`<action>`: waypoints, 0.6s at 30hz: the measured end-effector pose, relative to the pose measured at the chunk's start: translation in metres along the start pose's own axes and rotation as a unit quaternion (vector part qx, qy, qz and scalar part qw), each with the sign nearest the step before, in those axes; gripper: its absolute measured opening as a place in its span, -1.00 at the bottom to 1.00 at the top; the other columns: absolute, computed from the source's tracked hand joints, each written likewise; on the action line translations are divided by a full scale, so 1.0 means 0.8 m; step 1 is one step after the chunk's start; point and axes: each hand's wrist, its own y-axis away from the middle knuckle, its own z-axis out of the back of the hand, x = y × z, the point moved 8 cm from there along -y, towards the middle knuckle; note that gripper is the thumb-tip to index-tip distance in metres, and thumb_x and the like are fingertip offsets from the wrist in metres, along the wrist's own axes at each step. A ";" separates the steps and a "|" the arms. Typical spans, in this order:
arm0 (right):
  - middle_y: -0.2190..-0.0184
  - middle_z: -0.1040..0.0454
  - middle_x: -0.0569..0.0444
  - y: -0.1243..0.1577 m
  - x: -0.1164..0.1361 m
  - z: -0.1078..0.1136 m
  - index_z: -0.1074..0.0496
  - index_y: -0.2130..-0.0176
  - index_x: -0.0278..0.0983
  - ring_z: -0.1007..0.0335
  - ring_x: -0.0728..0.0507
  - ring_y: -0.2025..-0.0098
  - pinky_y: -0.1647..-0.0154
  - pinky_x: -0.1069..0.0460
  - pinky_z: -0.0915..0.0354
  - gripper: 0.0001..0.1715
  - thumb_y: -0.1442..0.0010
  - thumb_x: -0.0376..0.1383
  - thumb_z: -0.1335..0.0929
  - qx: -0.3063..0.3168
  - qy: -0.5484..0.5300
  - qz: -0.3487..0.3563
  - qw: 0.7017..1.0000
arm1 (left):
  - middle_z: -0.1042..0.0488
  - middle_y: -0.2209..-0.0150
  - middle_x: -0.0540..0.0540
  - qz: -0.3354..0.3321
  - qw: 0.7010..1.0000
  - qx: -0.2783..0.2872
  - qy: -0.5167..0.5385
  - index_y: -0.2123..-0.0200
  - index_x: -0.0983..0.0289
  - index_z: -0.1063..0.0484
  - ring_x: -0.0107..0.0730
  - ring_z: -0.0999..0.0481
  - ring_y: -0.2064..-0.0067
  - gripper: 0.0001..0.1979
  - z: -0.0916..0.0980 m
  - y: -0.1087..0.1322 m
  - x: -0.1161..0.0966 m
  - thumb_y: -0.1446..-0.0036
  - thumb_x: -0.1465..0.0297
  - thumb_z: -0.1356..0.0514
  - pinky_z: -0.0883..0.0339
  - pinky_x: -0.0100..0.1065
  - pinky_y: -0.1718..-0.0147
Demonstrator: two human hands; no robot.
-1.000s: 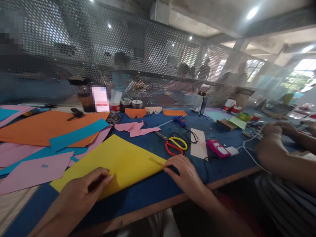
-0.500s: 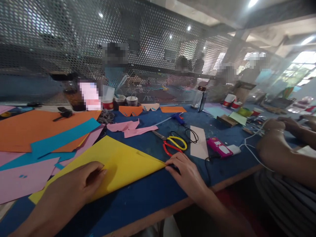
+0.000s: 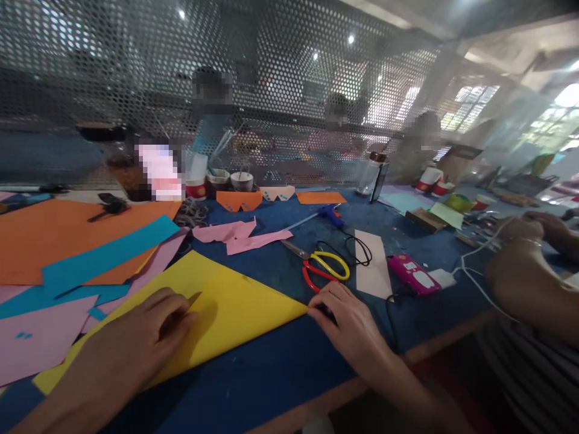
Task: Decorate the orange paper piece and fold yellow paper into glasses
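Note:
A large yellow paper (image 3: 244,301) lies folded on the blue table, its pointed end to the right. My left hand (image 3: 140,331) is closed over the left part of the paper, thumb and fingers pinched together. A small pointed yellow-brown edge sticks out at those fingertips. At the paper's right tip, my right hand (image 3: 346,319) pinches the corner between thumb and fingers. Scissors (image 3: 323,265) with one red and one yellow handle lie just beyond my right hand, blades pointing away to the left.
Orange sheets (image 3: 81,232), a blue strip (image 3: 113,250) and pink paper (image 3: 40,334) overlap at left. Crumpled pink strips (image 3: 244,235), a blue glue gun (image 3: 332,215), a pale card (image 3: 373,265) and a magenta device (image 3: 414,274) lie ahead. Another person's arm (image 3: 529,271) rests at right.
The view has shifted slightly. The raised fold near the paper's upper right edge now looks flatter. A small pointed edge shows more clearly at my left fingertips. Both hands keep nearly the same places.

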 end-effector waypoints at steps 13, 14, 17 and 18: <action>0.37 -0.49 0.14 -0.001 0.000 0.000 -0.48 0.29 -0.19 -0.45 -0.11 0.29 0.17 -0.01 -0.31 -0.83 -0.40 -0.34 -0.38 -0.019 0.009 0.003 1.000 | -0.53 0.11 0.09 -0.014 0.999 0.030 -0.023 0.24 0.17 -0.49 -0.14 -0.54 0.12 -0.60 -0.006 -0.012 0.008 -0.35 0.05 0.00 -0.34 -0.25 0.24; 0.37 -0.49 0.14 -0.001 -0.001 0.000 -0.47 0.30 -0.19 -0.45 -0.11 0.29 0.18 -0.01 -0.30 -0.83 -0.40 -0.34 -0.38 -0.018 0.009 0.001 1.000 | -0.53 0.11 0.10 -0.015 0.999 0.032 -0.022 0.23 0.17 -0.49 -0.13 -0.53 0.11 -0.61 -0.007 -0.013 0.009 -0.35 0.06 0.01 -0.34 -0.24 0.22; 0.36 -0.51 0.13 -0.001 0.000 0.001 -0.46 0.30 -0.19 -0.45 -0.11 0.29 0.21 0.00 -0.28 -0.81 -0.42 -0.33 -0.36 -0.022 0.008 0.002 1.000 | -0.51 0.09 0.12 -0.010 0.999 0.042 -0.022 0.22 0.18 -0.46 -0.12 -0.52 0.07 -0.61 -0.010 -0.014 0.011 -0.37 0.08 0.04 -0.32 -0.21 0.17; 0.36 -0.52 0.12 -0.001 0.000 0.001 -0.46 0.29 -0.19 -0.45 -0.12 0.29 0.22 0.00 -0.28 -0.81 -0.42 -0.32 -0.35 -0.025 0.009 0.003 1.000 | -0.51 0.08 0.12 -0.007 0.999 0.048 -0.023 0.22 0.17 -0.46 -0.11 -0.52 0.07 -0.61 -0.011 -0.014 0.010 -0.38 0.09 0.06 -0.32 -0.20 0.17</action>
